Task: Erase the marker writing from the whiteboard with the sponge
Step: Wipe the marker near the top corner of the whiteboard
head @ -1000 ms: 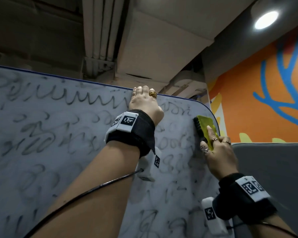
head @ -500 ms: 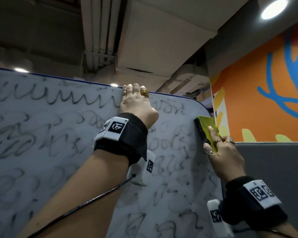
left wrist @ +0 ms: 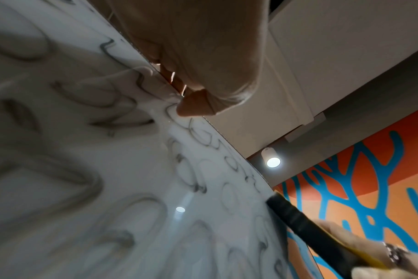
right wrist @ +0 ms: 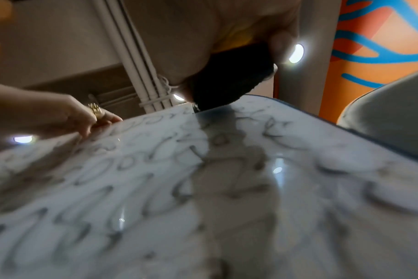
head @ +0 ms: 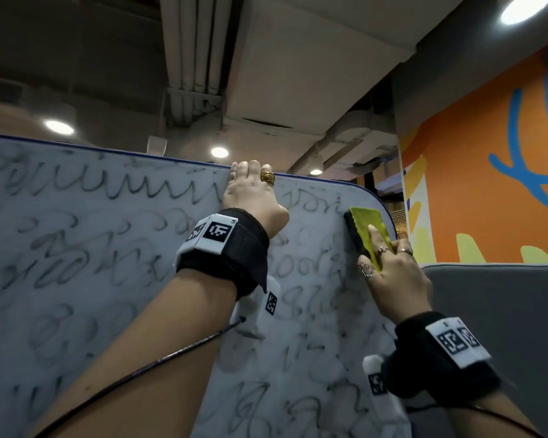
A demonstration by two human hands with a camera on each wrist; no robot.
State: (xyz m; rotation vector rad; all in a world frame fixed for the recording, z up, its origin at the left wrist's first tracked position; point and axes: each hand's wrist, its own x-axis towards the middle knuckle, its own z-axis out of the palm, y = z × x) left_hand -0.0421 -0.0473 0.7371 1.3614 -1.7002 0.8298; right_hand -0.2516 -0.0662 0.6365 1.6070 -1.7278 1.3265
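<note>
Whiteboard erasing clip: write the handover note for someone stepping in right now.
Left hand: fingers hooked over the whiteboard top edge, steadying it.
Right hand: holds the yellow sponge, its dark side against the board near the upper right corner.
Done: little; the marker writing is smeared and grey but readable across the visible board.
Left: wipe the whole surface, from this corner leftward and down.

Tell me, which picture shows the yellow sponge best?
The head view: the sponge shows its yellow back and dark pad against the whiteboard. The left wrist view catches only its dark edge; the right wrist view, a blurred dark underside.
</note>
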